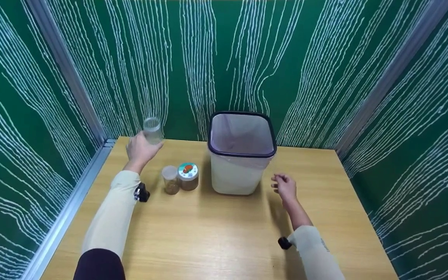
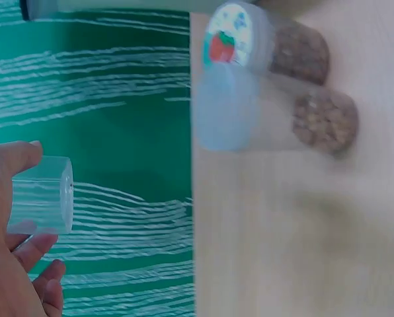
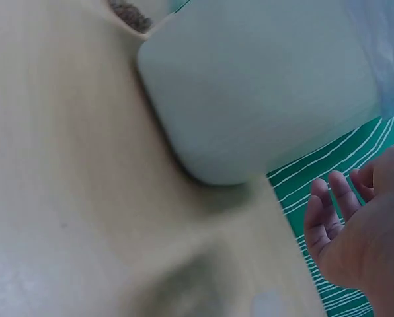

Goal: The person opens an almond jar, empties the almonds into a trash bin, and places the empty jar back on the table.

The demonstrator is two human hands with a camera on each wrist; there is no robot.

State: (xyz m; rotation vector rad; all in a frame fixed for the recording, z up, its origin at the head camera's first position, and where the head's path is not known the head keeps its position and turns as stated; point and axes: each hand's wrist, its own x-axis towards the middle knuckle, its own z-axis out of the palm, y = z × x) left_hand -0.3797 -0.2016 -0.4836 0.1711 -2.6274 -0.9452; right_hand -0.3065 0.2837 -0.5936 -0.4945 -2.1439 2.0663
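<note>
Holding brown pieces (image 2: 326, 123), two jars (image 1: 188, 181) stand together; left grip (image 1: 142, 148) clasps a clear container (image 1: 153, 129), right grip (image 1: 286, 187) relaxed, empty.

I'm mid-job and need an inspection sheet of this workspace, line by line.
Surface: wood-grain table, shadows around the items.
Job's things: clear container, held up; slim jar and wide jar side by side, both upright with brown contents; pale bin with dark rim, lined with a see-through bag.
Clutter: nothing seen.
Hands: left hand grips the clear container; right hand holds nothing, fingers loosely curled, right of the bin.
Cables: nothing seen.
Surroundings: green, white-streaked walls; metal posts.
</note>
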